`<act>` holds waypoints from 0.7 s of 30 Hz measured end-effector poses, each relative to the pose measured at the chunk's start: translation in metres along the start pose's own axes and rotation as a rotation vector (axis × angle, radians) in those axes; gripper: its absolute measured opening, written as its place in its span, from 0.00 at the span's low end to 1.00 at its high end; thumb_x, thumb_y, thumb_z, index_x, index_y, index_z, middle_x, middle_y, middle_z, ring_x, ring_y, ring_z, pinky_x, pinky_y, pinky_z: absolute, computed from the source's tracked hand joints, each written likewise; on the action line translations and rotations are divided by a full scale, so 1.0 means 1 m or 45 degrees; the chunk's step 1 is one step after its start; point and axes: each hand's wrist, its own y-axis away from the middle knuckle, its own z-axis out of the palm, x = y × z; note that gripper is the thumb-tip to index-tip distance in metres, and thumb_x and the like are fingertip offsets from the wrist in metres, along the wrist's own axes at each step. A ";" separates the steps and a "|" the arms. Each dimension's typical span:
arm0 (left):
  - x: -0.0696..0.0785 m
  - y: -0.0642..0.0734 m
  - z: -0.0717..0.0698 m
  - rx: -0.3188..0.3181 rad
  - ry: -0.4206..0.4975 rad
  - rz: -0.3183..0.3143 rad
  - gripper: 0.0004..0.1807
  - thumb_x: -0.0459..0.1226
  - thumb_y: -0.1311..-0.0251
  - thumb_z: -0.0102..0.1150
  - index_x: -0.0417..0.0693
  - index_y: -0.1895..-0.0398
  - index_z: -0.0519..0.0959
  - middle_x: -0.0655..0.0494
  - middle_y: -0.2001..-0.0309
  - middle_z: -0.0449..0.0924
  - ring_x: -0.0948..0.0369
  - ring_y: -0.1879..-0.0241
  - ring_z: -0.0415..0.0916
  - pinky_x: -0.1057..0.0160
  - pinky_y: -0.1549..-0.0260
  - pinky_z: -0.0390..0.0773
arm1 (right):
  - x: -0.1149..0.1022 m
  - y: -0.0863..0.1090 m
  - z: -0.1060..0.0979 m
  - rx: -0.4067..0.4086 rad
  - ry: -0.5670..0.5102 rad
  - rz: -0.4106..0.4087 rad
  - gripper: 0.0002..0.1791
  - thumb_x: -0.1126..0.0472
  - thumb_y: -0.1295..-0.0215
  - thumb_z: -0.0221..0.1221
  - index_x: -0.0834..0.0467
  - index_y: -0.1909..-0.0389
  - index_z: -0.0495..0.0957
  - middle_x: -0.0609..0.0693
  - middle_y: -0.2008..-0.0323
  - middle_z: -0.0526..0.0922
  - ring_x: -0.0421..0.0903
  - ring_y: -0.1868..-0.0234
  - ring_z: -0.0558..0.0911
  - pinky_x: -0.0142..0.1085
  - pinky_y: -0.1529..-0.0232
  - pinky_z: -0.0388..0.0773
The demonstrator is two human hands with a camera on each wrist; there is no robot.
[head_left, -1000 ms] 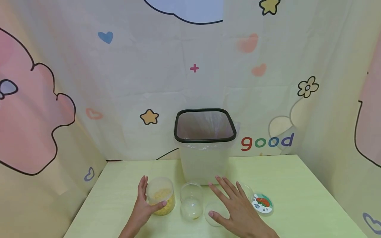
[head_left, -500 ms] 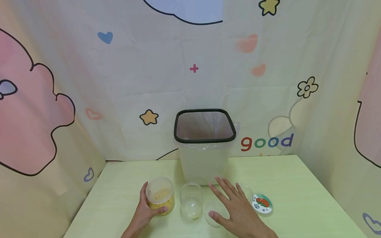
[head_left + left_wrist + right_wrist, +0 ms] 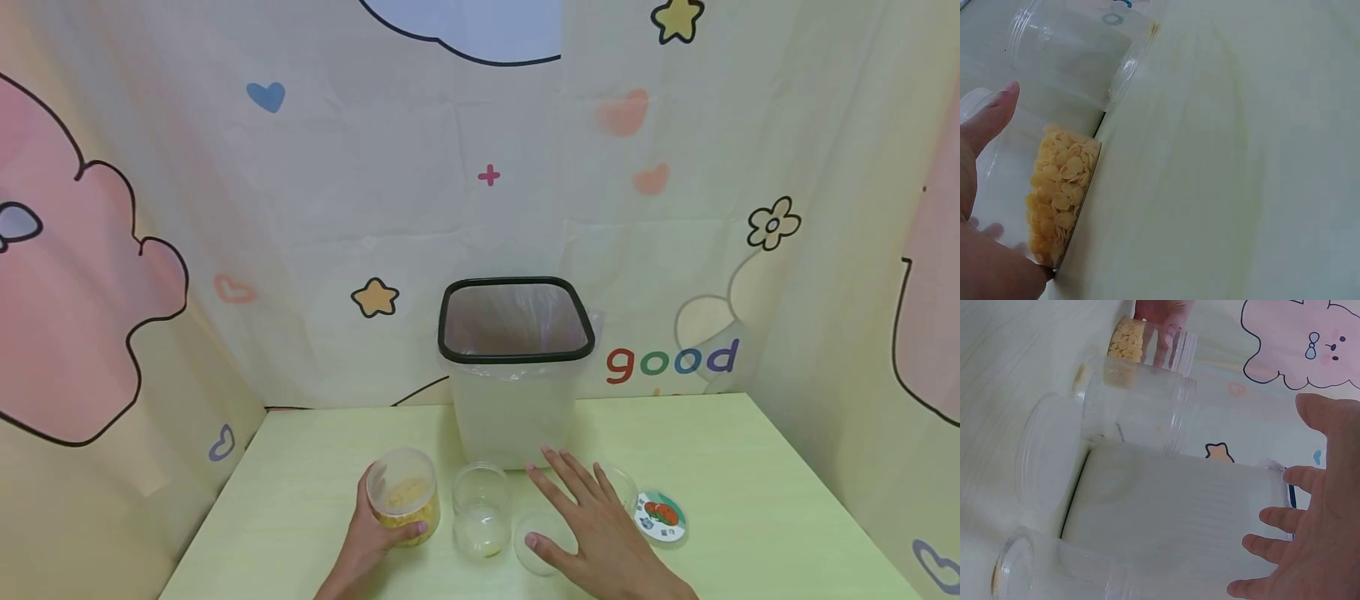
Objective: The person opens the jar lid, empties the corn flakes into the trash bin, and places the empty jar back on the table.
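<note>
In the head view, my left hand (image 3: 367, 529) grips a clear plastic jar (image 3: 426, 508) from its left side, thumb across the front. Yellow flakes (image 3: 1063, 194) fill its lower part. The jar stands upright on the table. Just right of it is a second clear jar (image 3: 480, 521), with only a few bits near its base. My right hand (image 3: 607, 546) hovers with fingers spread above a translucent round lid (image 3: 529, 554) and partly hides it. Behind that hand is a third clear jar (image 3: 622, 483), mostly covered in the head view but visible in the right wrist view (image 3: 1060, 569).
A bin (image 3: 513, 417) with a black rim and a plastic liner stands behind the jars, against the printed backdrop (image 3: 420, 192). At the right lies a round labelled disc (image 3: 660, 517) with a red-orange picture. The pale table (image 3: 757, 500) extends to both sides.
My left hand has gone from spread fingers beside the flake jar to fingers wrapped around it. The right hand has stayed in place.
</note>
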 end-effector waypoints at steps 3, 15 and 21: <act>-0.002 0.000 0.002 0.024 -0.011 0.004 0.62 0.34 0.64 0.81 0.49 0.25 0.49 0.39 0.33 0.65 0.43 0.35 0.65 0.42 0.35 0.63 | 0.000 0.000 0.000 -0.004 -0.007 0.008 0.39 0.36 0.37 0.57 0.44 0.26 0.61 0.50 0.24 0.59 0.54 0.25 0.59 0.65 0.33 0.60; 0.005 0.002 0.003 0.069 -0.051 -0.065 0.61 0.37 0.64 0.82 0.51 0.26 0.51 0.41 0.32 0.64 0.41 0.32 0.63 0.34 0.33 0.58 | -0.001 -0.004 -0.002 0.010 0.010 0.001 0.40 0.36 0.36 0.57 0.43 0.26 0.59 0.47 0.23 0.55 0.54 0.24 0.58 0.64 0.32 0.58; 0.021 0.003 -0.002 0.086 -0.060 -0.065 0.60 0.37 0.65 0.82 0.55 0.27 0.53 0.41 0.32 0.64 0.41 0.33 0.63 0.35 0.34 0.61 | -0.001 -0.009 -0.009 0.037 0.044 -0.027 0.40 0.36 0.36 0.56 0.39 0.24 0.55 0.45 0.22 0.53 0.52 0.23 0.57 0.56 0.25 0.48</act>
